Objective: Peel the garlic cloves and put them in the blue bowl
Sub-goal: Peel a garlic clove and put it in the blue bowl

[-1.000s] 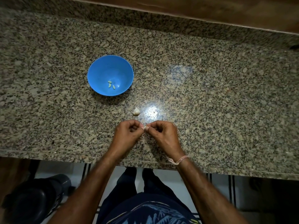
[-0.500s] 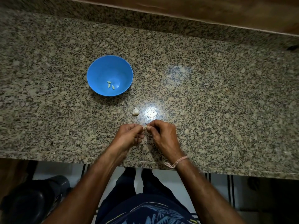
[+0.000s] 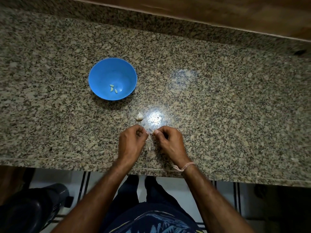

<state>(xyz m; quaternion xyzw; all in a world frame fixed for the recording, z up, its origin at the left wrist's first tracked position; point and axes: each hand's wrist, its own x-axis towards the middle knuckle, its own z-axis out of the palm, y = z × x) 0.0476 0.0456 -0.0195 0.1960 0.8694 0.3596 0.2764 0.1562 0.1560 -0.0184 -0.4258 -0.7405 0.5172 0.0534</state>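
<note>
A small garlic clove is pinched between two hands above a speckled granite countertop.

The clove, mostly hidden, is gripped by the thumb and curled fingertips of the left hand and of the right hand, which are brought close together near the counter's front edge. A whitish unpeeled garlic piece is seen lying on the counter just beyond the hands, beside a bright light reflection. Farther back and to the left, a round blue plastic bowl is set, with three pale peeled garlic cloves lying in its bottom. A thin thread bracelet is worn on the right wrist.
</note>
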